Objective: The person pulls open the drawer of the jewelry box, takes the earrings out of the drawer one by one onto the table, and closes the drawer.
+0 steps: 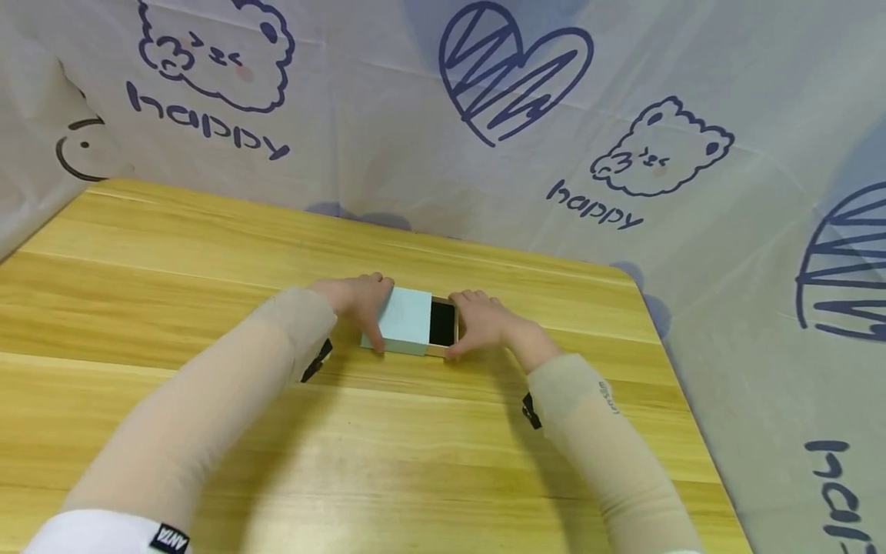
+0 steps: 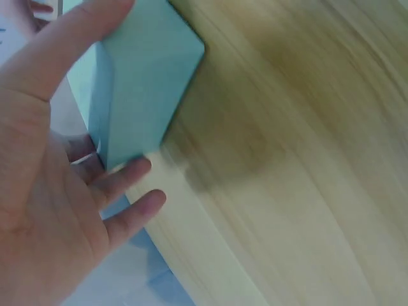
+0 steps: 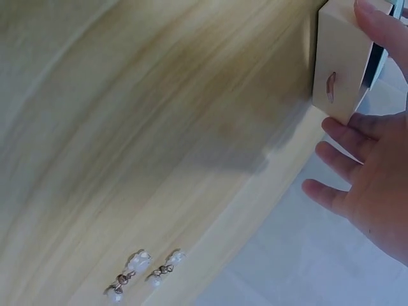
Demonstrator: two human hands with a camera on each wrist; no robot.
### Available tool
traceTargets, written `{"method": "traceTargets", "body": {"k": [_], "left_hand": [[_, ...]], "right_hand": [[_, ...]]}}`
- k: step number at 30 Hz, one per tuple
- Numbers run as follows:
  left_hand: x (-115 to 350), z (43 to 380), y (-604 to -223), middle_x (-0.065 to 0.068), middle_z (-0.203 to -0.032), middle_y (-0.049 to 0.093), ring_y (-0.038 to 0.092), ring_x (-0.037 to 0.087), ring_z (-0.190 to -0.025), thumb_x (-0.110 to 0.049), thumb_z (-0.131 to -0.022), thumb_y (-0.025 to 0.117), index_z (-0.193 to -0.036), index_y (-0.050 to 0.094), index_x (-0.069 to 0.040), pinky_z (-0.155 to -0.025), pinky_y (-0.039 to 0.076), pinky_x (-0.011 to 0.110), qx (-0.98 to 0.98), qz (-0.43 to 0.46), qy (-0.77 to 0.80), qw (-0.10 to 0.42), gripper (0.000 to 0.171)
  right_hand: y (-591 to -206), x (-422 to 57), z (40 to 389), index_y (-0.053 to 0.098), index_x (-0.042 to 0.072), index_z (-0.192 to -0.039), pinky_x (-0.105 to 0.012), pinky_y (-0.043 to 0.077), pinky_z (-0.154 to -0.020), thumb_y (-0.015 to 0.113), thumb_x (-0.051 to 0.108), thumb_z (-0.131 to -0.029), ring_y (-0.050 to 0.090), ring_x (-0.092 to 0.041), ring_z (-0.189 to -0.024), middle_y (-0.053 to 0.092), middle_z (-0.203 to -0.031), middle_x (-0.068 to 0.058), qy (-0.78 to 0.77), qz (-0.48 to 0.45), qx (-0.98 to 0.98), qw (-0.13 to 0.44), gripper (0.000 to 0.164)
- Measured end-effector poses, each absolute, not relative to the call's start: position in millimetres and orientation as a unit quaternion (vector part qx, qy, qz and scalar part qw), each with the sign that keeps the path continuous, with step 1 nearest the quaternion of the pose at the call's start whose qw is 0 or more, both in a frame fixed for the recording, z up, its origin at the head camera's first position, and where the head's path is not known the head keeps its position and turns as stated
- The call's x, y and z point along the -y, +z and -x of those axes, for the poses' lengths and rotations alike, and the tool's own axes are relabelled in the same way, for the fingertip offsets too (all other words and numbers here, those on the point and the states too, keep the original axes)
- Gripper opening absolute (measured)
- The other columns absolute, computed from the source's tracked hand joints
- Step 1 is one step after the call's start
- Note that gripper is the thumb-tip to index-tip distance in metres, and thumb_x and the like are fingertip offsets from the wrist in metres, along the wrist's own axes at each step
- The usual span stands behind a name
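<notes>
A small pale blue drawer box [image 1: 407, 315] lies on the wooden table, its cream inner drawer [image 3: 341, 54] partly out on the right side. Black lining [image 1: 441, 323] shows in the exposed part of the drawer. My left hand [image 1: 360, 302] grips the blue sleeve at its left end, thumb on the near side and fingers on the far side. With the thumb and fingers of my right hand [image 1: 484, 323], I hold the drawer's outer end. A small brownish pull loop [image 3: 331, 86] sticks out of the drawer's front.
Two dangling earrings [image 3: 129, 274] with white flower-like and pearl-like parts lie on the table, near its edge in the right wrist view. The wooden table [image 1: 388, 454] meets a white printed cloth [image 1: 388, 154] behind it.
</notes>
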State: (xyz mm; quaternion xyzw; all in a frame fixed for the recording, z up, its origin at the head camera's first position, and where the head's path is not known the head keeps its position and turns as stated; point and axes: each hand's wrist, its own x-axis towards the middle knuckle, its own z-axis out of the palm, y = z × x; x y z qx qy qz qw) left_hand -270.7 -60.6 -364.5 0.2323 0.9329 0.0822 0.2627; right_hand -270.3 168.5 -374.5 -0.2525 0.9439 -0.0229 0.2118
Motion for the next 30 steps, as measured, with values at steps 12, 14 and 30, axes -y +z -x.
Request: {"method": "traceTargets", "body": {"k": [12,14,30], "left_hand": [[68,271,-369,0.023,-0.140,0.037,0.039,0.036,-0.127,-0.047,-0.068,0.079,-0.147,0.023,-0.006,-0.103,0.038,0.052,-0.938,-0.224,0.085,0.252,0.106],[68,271,-368,0.022,-0.138,0.039,0.041,0.036,-0.125,-0.047,-0.068,0.079,-0.147,0.023,-0.006,-0.102,0.039,0.052,-0.938,-0.219,0.086,0.254,0.105],[68,268,-364,0.022,-0.139,0.039,0.042,0.035,-0.126,-0.045,-0.071,0.077,-0.147,0.020,-0.008,-0.102,0.038,0.052,-0.935,-0.205,0.101,0.272,0.102]], "right_hand": [[-375,-174,271,0.020,0.006,-0.149,-0.055,0.021,-0.113,0.077,0.041,-0.073,0.031,-0.032,-0.137,0.039,-0.146,-0.012,-0.055,0.254,-0.937,0.233,0.102],[-374,-173,271,0.020,0.005,-0.149,-0.055,0.021,-0.113,0.077,0.041,-0.073,0.032,-0.032,-0.136,0.040,-0.145,-0.012,-0.053,0.257,-0.937,0.231,0.101],[-377,-155,274,0.019,0.004,-0.149,-0.055,0.019,-0.113,0.076,0.042,-0.073,0.035,-0.030,-0.135,0.044,-0.143,-0.011,-0.065,0.266,-0.934,0.228,0.102]]}}
